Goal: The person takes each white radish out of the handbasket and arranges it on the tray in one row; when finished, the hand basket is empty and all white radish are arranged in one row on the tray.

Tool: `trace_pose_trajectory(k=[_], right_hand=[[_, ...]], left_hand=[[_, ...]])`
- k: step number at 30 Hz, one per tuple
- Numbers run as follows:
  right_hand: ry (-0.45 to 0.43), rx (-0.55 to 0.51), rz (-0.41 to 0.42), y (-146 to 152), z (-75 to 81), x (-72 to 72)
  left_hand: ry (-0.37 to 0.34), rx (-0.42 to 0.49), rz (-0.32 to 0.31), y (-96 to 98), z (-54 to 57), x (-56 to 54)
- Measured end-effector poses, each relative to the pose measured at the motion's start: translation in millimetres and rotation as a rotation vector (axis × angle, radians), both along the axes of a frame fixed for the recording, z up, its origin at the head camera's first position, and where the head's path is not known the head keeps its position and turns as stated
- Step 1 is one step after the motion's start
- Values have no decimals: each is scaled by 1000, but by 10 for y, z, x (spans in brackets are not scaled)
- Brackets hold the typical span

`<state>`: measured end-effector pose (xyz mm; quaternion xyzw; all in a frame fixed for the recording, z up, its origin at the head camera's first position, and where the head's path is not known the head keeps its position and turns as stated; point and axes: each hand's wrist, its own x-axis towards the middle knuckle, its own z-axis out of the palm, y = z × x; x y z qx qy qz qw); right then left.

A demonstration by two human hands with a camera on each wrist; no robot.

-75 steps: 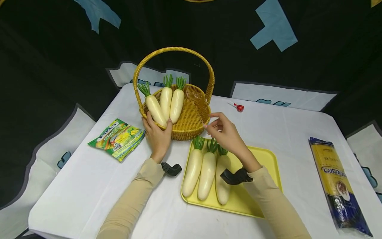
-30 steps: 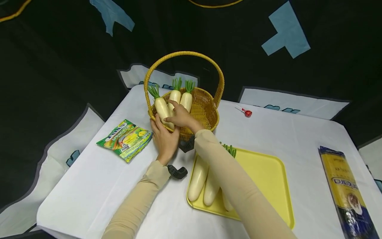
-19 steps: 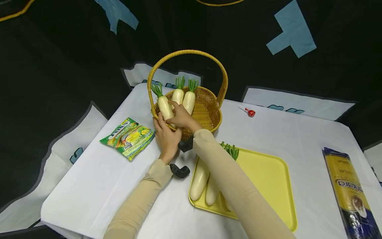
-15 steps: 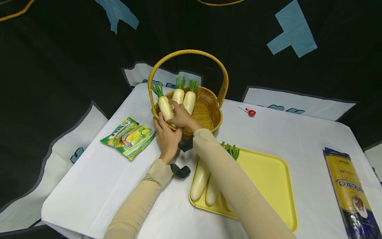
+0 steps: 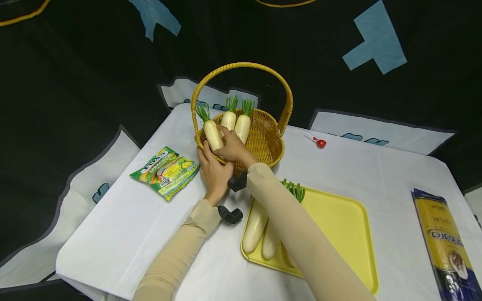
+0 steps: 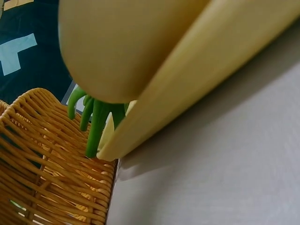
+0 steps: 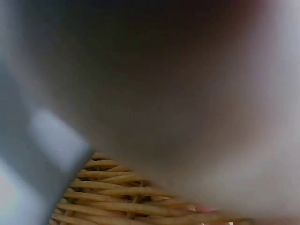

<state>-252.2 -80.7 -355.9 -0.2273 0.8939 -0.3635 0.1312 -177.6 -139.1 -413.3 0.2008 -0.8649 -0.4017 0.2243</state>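
Note:
Three white radishes with green tops lean in a round wicker basket [image 5: 265, 144] with a tall handle. My right hand [image 5: 232, 146] reaches in over the front rim and grips the leftmost radish [image 5: 212, 134], thumb on its near side. The middle radish [image 5: 228, 119] and right radish [image 5: 242, 126] are partly behind this hand. My left hand [image 5: 215, 173] holds the basket's front left side, fingers along the outside at the rim. Basket weave [image 7: 122, 197] shows in the right wrist view below a dark blur.
A yellow tray [image 5: 339, 234] holds more radishes [image 5: 256, 228], partly covered by the right sleeve. A green FOX'S candy bag [image 5: 165, 172] lies left of the basket, a red lollipop [image 5: 321, 143] to the right. A yellow and blue packet [image 5: 444, 242] lies at the far right.
My right hand has moved from the basket's right rim across to the leftmost radish and taken hold of it. My left hand has stayed at the basket. The head view has shifted slightly.

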Motion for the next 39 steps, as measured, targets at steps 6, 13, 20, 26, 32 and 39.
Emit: trace_pose_trajectory(k=[6, 13, 20, 26, 32, 39], right_hand=[[-102, -123, -13, 70, 16, -21], [-315, -230, -47, 194, 47, -75], [-478, -357, -52, 311, 25, -129], [-495, -411, -74, 397, 16, -161], [-463, -459, -140, 473, 85, -185], [-387, -453, -176, 622, 138, -224]], left_hand=[[15, 10, 11, 19, -3, -2], [30, 22, 6, 40, -41, -15], [36, 21, 4, 55, -59, -17], [35, 17, -3, 66, -59, -28], [35, 24, -3, 69, -46, -26], [53, 11, 6, 31, -47, -27]])
